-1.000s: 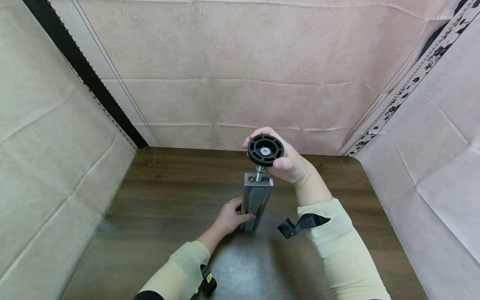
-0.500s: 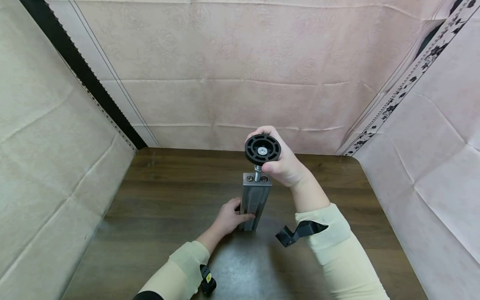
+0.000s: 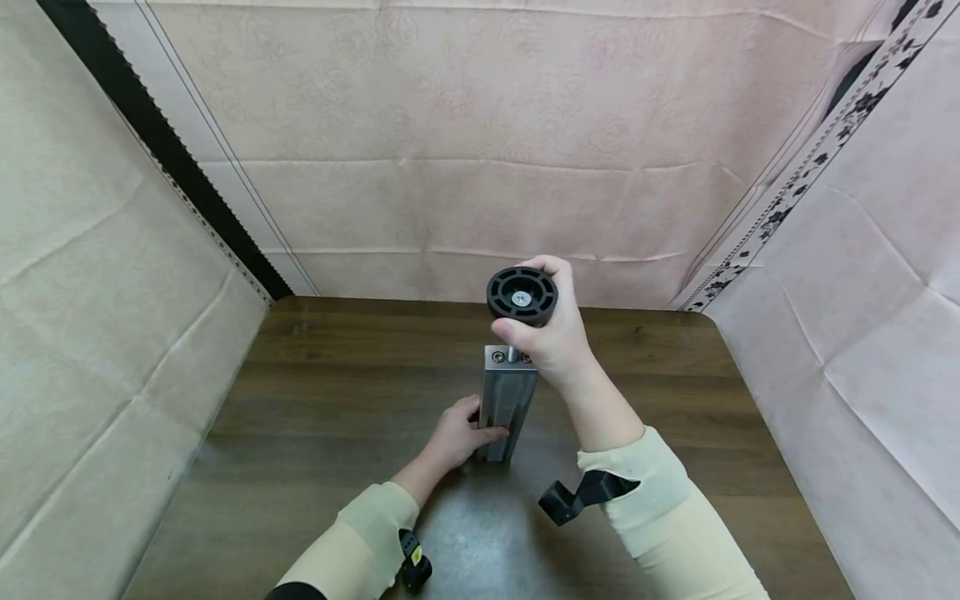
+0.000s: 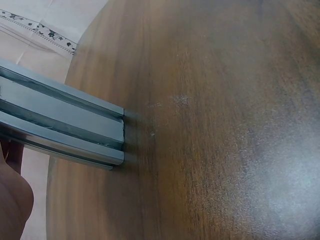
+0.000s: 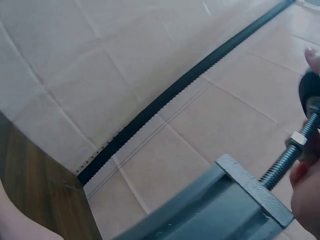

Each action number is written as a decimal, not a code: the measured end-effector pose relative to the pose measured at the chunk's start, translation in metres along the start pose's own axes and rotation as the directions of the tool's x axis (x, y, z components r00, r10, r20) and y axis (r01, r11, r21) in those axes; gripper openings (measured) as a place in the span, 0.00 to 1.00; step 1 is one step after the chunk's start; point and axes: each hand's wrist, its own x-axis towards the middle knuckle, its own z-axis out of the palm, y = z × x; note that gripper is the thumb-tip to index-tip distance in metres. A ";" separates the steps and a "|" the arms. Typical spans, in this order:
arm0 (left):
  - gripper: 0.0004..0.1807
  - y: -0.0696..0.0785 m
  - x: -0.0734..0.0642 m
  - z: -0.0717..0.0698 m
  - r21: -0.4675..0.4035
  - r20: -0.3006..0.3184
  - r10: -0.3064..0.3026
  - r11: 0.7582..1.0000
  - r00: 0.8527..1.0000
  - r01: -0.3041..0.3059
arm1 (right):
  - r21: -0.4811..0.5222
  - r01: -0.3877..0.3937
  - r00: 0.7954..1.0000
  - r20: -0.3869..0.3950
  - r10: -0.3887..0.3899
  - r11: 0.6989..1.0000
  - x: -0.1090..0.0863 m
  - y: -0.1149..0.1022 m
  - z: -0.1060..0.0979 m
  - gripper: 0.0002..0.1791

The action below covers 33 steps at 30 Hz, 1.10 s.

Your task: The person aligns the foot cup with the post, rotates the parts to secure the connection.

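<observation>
A grey aluminium profile stands upright on the wooden table, its slotted lower end close against the surface in the left wrist view. My left hand grips it low down, thumb across the near face. On top is an end plate with screws, from which rises the threaded stud of a levelling foot. A hex nut sits partway along the stud, apart from the plate. My right hand holds the foot's round black base by its edge, thumb on the near side.
The brown wooden table has rounded far corners. Pale patterned cloth hangs behind it, and more cloth encloses both sides. A black wrist mount sticks out from the right sleeve.
My right hand has turned about the black base, its thumb swinging left across the near side and the forearm shifting left. The left hand keeps its grip; the profile stands where it was.
</observation>
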 end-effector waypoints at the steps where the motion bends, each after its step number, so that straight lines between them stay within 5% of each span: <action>1: 0.25 0.000 0.000 0.000 -0.001 0.001 -0.001 1.000 1.000 0.001 | -0.025 0.012 1.000 -0.022 -0.012 1.000 -0.001 0.000 0.002 0.44; 5: 0.24 0.001 0.000 0.002 -0.003 0.008 -0.016 1.000 1.000 0.016 | -0.175 0.047 0.991 -0.116 -0.068 0.983 -0.006 0.000 0.009 0.46; 13: 0.24 -0.005 -0.001 0.000 -0.017 -0.006 -0.002 1.000 1.000 0.002 | -0.438 0.118 0.944 -0.229 -0.237 0.891 -0.012 0.007 0.023 0.38; 21: 0.23 -0.004 0.001 0.001 0.007 -0.002 -0.017 1.000 1.000 0.017 | -0.535 0.226 0.859 -0.285 -0.426 0.814 -0.011 0.015 0.032 0.43; 24: 0.22 -0.003 0.001 0.001 0.005 -0.005 -0.001 1.000 1.000 0.001 | -0.546 0.253 0.842 -0.282 -0.460 0.799 -0.011 0.017 0.033 0.45; 33: 0.25 -0.001 0.001 -0.001 0.033 -0.001 -0.018 0.999 1.000 0.018 | -0.566 0.169 0.911 -0.222 -0.347 0.807 -0.012 0.000 0.014 0.59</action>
